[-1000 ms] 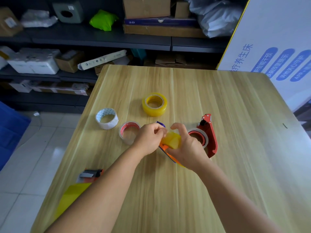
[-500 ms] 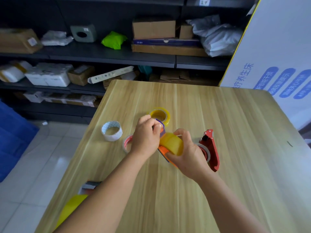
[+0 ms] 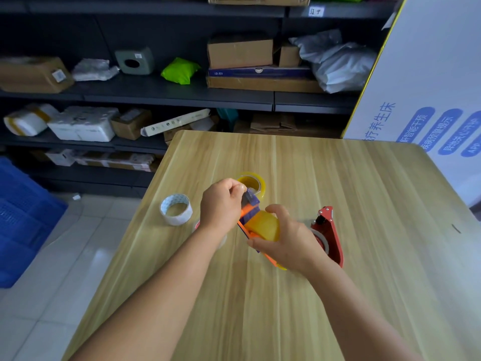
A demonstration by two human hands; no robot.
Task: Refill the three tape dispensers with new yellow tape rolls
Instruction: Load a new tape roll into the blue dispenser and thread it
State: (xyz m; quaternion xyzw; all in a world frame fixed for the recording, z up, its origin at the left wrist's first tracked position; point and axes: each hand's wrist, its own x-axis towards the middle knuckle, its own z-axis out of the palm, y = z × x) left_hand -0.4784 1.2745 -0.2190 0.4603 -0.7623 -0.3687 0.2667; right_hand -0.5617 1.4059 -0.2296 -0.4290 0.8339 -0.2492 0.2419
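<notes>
readable text: "kb161" on the blue box (image 3: 260, 72) on the shelf at 12 o'clock, chinese characters on the white board (image 3: 426, 82) at 2 o'clock. right hand (image 3: 289, 241) fingers clamped around the yellow tape roll (image 3: 263, 225) in the orange-purple dispenser (image 3: 250, 208) mid-table (image 3: 364, 230); left hand (image 3: 221, 204) fingertips pinched together at the dispenser's purple tip. spare yellow roll (image 3: 251, 181) just behind at 12, partly blocked by the left hand, white roll (image 3: 176, 209) at 9, red dispenser (image 3: 329, 234) at 3.

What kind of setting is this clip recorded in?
Most likely a stockroom or parcel-packing area. Dark shelving behind the wooden table is stacked with cardboard boxes and grey mailer bags, and a blue plastic crate sits on the tiled floor at left.
</notes>
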